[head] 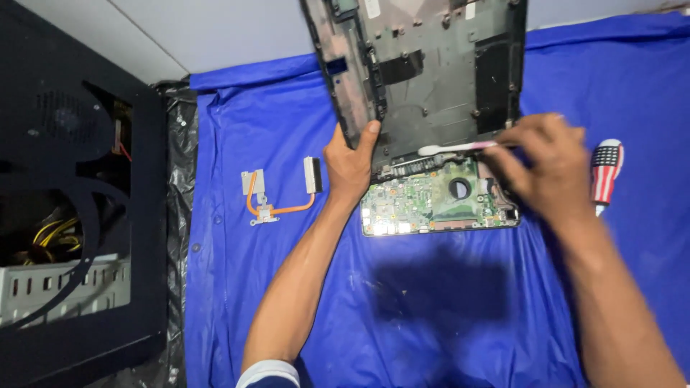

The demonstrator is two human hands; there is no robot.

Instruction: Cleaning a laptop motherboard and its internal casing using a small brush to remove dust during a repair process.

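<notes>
Left hand (350,164) gripping laptop chassis (424,72)

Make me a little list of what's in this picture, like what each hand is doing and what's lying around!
Left hand: grips the left edge of the laptop shell, held tilted up.
Right hand: blurred, holds a white toothbrush against the shell.
Under the shell: green circuit board.
Left of the hands: copper heat pipe lying apart.
Right side: screwdriver with striped handle.
Surface: blue sheet.
Far left: open black computer case.
</notes>
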